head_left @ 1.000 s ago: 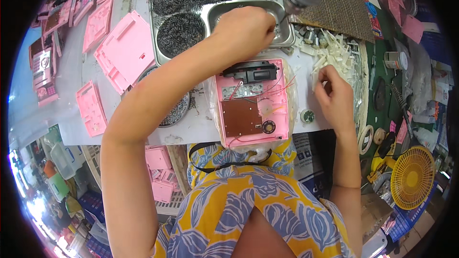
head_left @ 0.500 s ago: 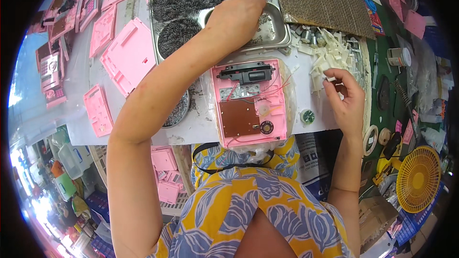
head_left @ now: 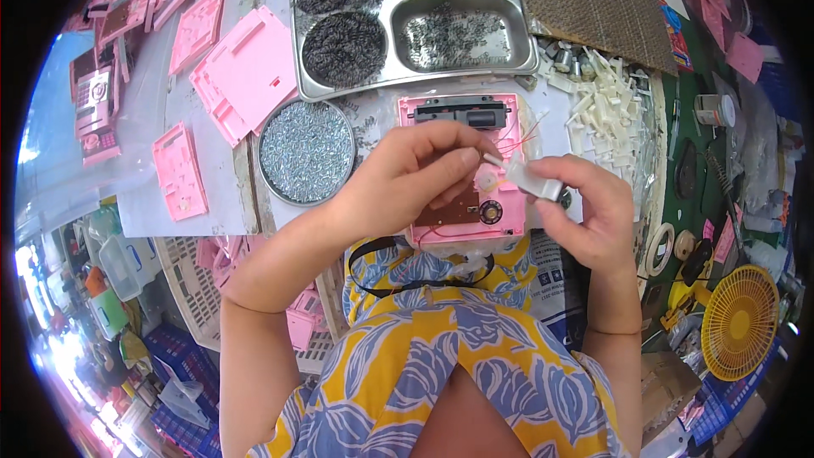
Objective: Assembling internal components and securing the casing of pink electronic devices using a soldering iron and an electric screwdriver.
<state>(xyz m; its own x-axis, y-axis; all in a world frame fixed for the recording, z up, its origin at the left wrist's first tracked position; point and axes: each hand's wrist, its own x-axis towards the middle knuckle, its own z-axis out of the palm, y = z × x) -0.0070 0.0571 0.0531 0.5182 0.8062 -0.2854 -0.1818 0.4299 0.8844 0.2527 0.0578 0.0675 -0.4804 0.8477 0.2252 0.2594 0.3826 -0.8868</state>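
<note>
My right hand (head_left: 589,208) grips a small white plastic part (head_left: 532,181) between thumb and fingers. Close beside it, my left hand (head_left: 428,174) is closed in a pinch at the part's thin end; whatever sits in those fingertips is too small to make out. Both hands are over an open pink plastic casing (head_left: 514,225), which holds a black mechanism (head_left: 462,109), a brown board, a round dark piece and thin red wires. My left hand covers part of the casing.
Beyond the casing stands a metal compartment tray (head_left: 394,76) with dark small springs. A round dish (head_left: 305,153) of tiny metal pieces lies left, near pink panels (head_left: 254,68). Right are a pile of white plastic parts (head_left: 606,110), a tape roll (head_left: 659,248) and a yellow fan (head_left: 742,318).
My left hand has come back from the metal tray to the casing. My right hand has moved left from the white pile, bringing a white plastic part to the left fingertips.
</note>
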